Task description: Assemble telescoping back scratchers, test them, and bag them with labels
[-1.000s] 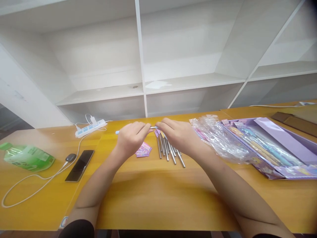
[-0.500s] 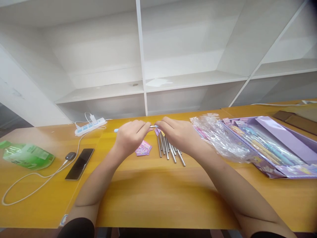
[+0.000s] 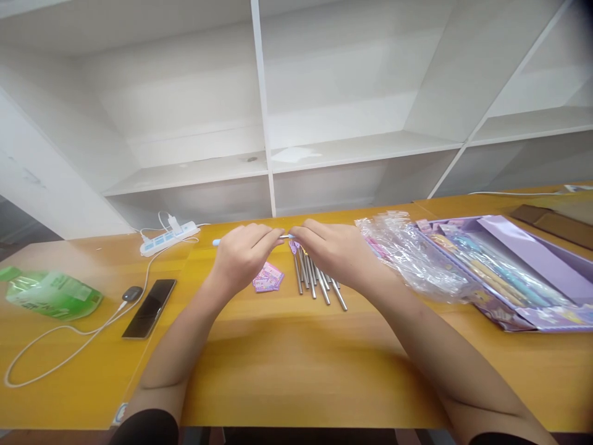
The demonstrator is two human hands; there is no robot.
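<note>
A thin light-blue pen [image 3: 216, 242] runs through my left hand [image 3: 244, 252], its blue end sticking out to the left. My left fingers are closed around it. My right hand [image 3: 330, 248] pinches the other end, where a bit of metal and light blue shows between the fingertips of both hands. Just below my hands, several silver metal tubes [image 3: 314, 285] lie side by side on the table, with purple and yellow pieces at their far ends. Small pink and purple printed cards [image 3: 269, 278] lie to the left of the tubes.
Clear plastic bags [image 3: 407, 259] and a purple box [image 3: 514, 321] of wrapped pens lie to the right. On the left are a green bottle [image 3: 55, 295], a black phone [image 3: 149, 308], a cable and a power strip [image 3: 169, 238]. White shelves [image 3: 361, 151] stand behind.
</note>
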